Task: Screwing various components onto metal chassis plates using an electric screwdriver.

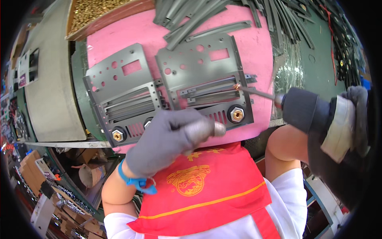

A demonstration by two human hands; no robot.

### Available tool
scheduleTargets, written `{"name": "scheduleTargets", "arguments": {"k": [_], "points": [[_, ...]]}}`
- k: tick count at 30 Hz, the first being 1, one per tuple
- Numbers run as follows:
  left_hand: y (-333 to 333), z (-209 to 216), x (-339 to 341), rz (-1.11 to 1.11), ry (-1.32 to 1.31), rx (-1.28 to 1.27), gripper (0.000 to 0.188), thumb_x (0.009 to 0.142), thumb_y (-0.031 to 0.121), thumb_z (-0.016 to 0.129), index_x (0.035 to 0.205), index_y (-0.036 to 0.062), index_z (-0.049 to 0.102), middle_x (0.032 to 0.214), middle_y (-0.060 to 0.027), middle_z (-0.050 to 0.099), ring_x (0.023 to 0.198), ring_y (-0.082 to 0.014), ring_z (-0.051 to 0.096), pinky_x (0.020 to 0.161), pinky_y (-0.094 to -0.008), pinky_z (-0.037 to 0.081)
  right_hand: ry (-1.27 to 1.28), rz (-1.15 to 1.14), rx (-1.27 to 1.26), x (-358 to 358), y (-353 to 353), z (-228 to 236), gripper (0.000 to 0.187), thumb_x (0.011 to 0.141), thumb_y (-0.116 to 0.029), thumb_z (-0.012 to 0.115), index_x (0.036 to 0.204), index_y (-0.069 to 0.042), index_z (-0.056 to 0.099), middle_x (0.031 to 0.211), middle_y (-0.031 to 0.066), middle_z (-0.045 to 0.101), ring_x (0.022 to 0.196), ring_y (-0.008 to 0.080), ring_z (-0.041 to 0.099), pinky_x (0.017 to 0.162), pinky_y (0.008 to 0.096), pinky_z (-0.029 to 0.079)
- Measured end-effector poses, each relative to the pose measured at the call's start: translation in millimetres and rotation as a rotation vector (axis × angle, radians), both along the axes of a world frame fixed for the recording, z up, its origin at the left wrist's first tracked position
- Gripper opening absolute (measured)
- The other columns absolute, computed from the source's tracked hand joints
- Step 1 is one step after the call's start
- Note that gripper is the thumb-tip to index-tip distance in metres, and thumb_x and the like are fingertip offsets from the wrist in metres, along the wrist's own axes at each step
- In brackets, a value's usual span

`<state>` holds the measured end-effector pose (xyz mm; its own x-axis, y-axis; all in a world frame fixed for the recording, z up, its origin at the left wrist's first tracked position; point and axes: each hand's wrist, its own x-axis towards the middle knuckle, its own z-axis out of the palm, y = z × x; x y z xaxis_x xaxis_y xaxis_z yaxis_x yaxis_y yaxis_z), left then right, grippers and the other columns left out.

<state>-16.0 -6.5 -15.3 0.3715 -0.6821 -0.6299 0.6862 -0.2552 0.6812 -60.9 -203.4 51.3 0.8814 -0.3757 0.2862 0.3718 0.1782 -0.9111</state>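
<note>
My right hand point(360, 115), in a grey glove, grips a dark power screwdriver point(304, 109) at the right. Its long bit point(260, 93) points left, and a small copper-coloured screw point(236, 87) sits at the tip, over the slats of the right grey metal panel point(199, 67). My left hand point(167, 137), gloved in grey with a blue wristband point(135, 181), hovers over the panels' near edges. Its fingers are curled together against the thumb; what they hold, if anything, cannot be made out. It partly covers the left metal panel point(107, 81) and one of its brass-centred nuts.
Both panels lie on a pink mat point(258, 59). Loose grey metal strips point(191, 20) are heaped at the far side, beyond the panels. A box of small brass-coloured parts point(93, 16) stands at the far left. More dark strips lie on the green bench point(324, 51).
</note>
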Motion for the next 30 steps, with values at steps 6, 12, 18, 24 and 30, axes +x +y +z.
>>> {"name": "scheduleTargets", "arguments": {"k": [6,12,18,24,30], "points": [[-2.9,-24.9,-46.6,-0.299,-1.179,0.216,0.03,0.081,0.027,0.072,0.102,0.0056,0.07,0.072,-0.0051,0.055,0.064,-0.0213,0.057,0.052,-0.0314,0.045,0.081,-0.04,-0.098,-35.2,-56.3,1.4,0.026,0.073,-0.02,0.062,0.085,-0.006,0.044,0.081,0.004,0.048,0.072,0.0136,0.045,0.065,0.0282,0.035],[-4.5,-28.3,-59.0,-0.423,-1.49,0.218,0.022,0.076,0.017,0.076,0.096,0.0095,0.069,0.069,-0.0043,0.051,0.056,-0.0224,0.055,0.047,-0.0351,0.042,0.143,-0.035,-0.152,-47.6,-81.6,-5.9,0.027,0.074,-0.02,0.063,0.087,-0.006,0.044,0.083,0.0047,0.049,0.073,0.0144,0.045,0.066,0.0288,0.035],[-25.4,-26.9,-53.9,-0.431,-1.435,0.204,0.016,0.079,0.018,0.073,0.091,0.01,0.069,0.065,-0.0043,0.05,0.055,-0.0228,0.056,0.045,-0.0361,0.042,0.183,-0.021,-0.203,-59.3,-121.4,-5.3,0.029,0.074,-0.021,0.064,0.089,-0.005,0.045,0.084,0.0053,0.049,0.075,0.0152,0.046,0.068,0.0295,0.036],[-61.4,-31.9,-28.2,-0.303,-1.549,0.334,0.021,0.082,0.022,0.071,0.099,0.0119,0.068,0.071,-0.006,0.055,0.062,-0.0249,0.059,0.05,-0.0363,0.045,0.245,-0.025,-0.249,-49.2,-115.4,-17.8,0.03,0.074,-0.021,0.065,0.091,-0.005,0.045,0.086,0.0059,0.05,0.077,0.0161,0.047,0.07,0.0301,0.037],[-67.1,-50.8,-29.3,-0.336,-1.6,0.503,0.015,0.084,0.022,0.069,0.094,0.0108,0.067,0.074,-0.0078,0.057,0.065,-0.0262,0.06,0.052,-0.037,0.046,0.292,-0.024,-0.308,-60.4,-126.4,-13.5,0.032,0.075,-0.021,0.066,0.092,-0.004,0.045,0.087,0.0066,0.051,0.079,0.0169,0.048,0.072,0.0307,0.038]]}}
